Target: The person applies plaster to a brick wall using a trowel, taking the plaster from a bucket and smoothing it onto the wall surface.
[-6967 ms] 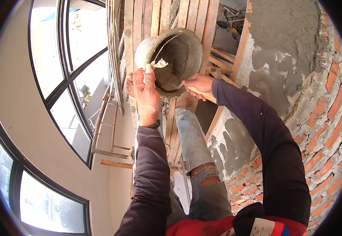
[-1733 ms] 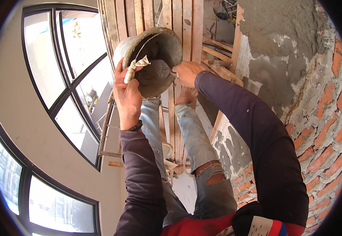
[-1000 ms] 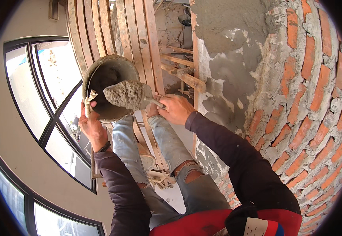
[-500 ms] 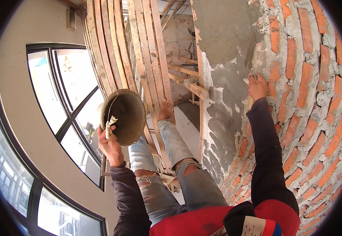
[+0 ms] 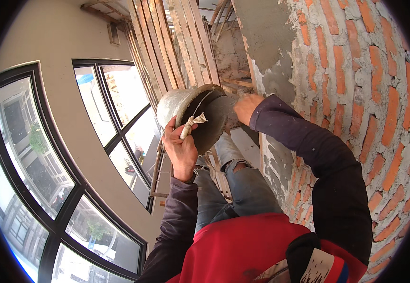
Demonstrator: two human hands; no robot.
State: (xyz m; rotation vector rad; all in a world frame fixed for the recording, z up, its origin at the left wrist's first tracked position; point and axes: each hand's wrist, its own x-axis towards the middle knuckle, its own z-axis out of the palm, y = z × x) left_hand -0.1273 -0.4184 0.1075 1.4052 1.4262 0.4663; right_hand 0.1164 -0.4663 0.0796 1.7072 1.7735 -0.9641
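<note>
My left hand point(image 5: 181, 150) grips the bucket point(image 5: 171, 104) by its wire handle, at the part wrapped in pale cloth point(image 5: 193, 125). The grey, mortar-stained bucket is tilted with its mouth toward the wall. At that mouth is my right hand point(image 5: 248, 109), its fingers closed on a trowel. The grey trowel blade point(image 5: 223, 112) reaches into the bucket and is hard to tell from the mortar; its handle is mostly hidden by my fingers. Wet grey plaster point(image 5: 267, 35) coats a strip of the wall beyond my right hand.
A bare brick wall point(image 5: 351, 89) with rough mortar joints rises on my right. Long wooden planks point(image 5: 160, 42) run ahead, above my legs point(image 5: 242, 188). Black-framed windows point(image 5: 68, 207) fill the pale wall on the left. Timber pieces point(image 5: 237, 82) lie beyond the bucket.
My right hand has come off the plastered wall and moved left to the bucket's mouth. The bucket has shifted right and tilted toward it. My view has turned slightly left.
</note>
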